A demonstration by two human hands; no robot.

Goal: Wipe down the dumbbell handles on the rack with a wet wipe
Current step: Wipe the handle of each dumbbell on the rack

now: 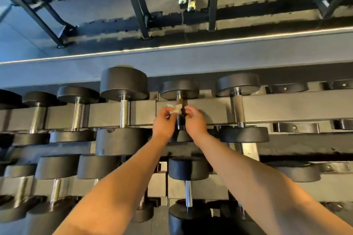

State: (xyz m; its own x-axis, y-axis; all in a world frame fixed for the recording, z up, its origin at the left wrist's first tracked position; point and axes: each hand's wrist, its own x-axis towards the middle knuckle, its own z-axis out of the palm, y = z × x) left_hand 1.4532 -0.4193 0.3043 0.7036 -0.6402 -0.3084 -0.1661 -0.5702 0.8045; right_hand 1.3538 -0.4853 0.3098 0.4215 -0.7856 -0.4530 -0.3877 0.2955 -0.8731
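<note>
On the rack [210, 108] — hands [180, 122] hold wipe [174, 109] against handle [180, 114].

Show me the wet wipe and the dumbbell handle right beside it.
wet wipe [175, 109], head view, crumpled white middle.
dumbbell handle [181, 120], head view, dark stretch below the wipe.

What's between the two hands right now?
Head view: the dark dumbbell handle runs between the left hand and right hand; the left hand pinches the crumpled wet wipe at its side.
</note>
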